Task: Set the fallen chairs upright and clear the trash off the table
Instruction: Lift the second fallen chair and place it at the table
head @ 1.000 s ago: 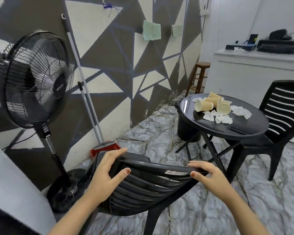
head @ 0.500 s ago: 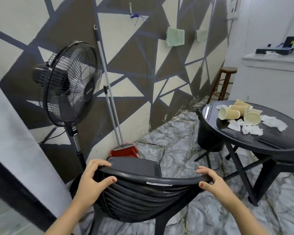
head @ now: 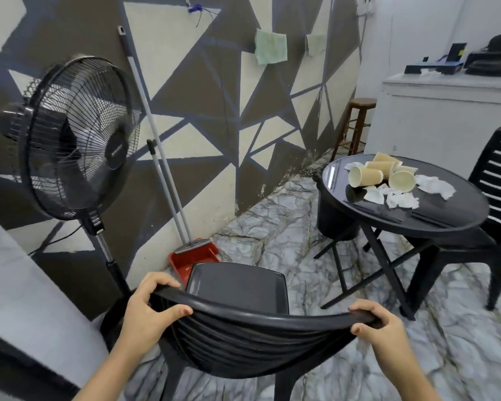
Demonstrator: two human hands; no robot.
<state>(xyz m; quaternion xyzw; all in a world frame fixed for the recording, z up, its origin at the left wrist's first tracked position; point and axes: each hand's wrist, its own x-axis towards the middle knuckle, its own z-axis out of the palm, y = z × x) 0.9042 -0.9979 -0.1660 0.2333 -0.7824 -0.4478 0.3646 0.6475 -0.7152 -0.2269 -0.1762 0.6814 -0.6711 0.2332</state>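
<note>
Chair (head: 237,287) had gone from tipped a second earlier to pretty much standing on the floor. Left hand (head: 145,311) and right hand (head: 385,331) both gripped its top rail. Reckon the trash was next: paper cups (head: 373,175) and crumpled napkins (head: 402,198) sat toward the desk's (head: 388,218) far edge. The fan (head: 75,134) hub badge was too blurry to read.
</note>
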